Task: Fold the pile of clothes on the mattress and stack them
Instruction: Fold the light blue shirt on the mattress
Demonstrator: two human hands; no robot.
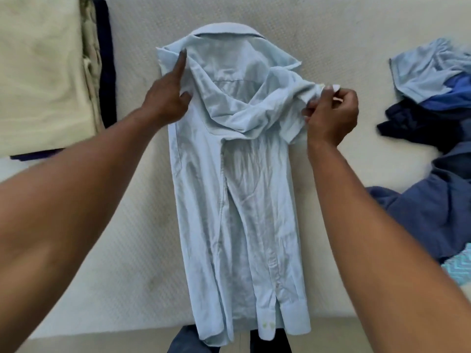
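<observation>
A pale blue button shirt (242, 200) lies lengthwise on the cream mattress (132, 250), collar at the far end, its hem hanging over the near edge. My left hand (168, 98) presses the shirt's left shoulder with the fingers stretched out. My right hand (331, 113) pinches the bunched fabric at the right shoulder and holds it lifted, so the upper part sags in folds. To the right lies the pile of unfolded clothes (433, 110). At the far left is a stack of folded clothes (43, 72).
The unfolded pile holds light blue, bright blue, navy and slate blue pieces (420, 220), with a turquoise zigzag cloth (458, 266) at the right edge. The folded stack has a cream piece on top, with patterned and navy layers (107, 59) beside it. Dark trousers (188, 340) show below the mattress edge.
</observation>
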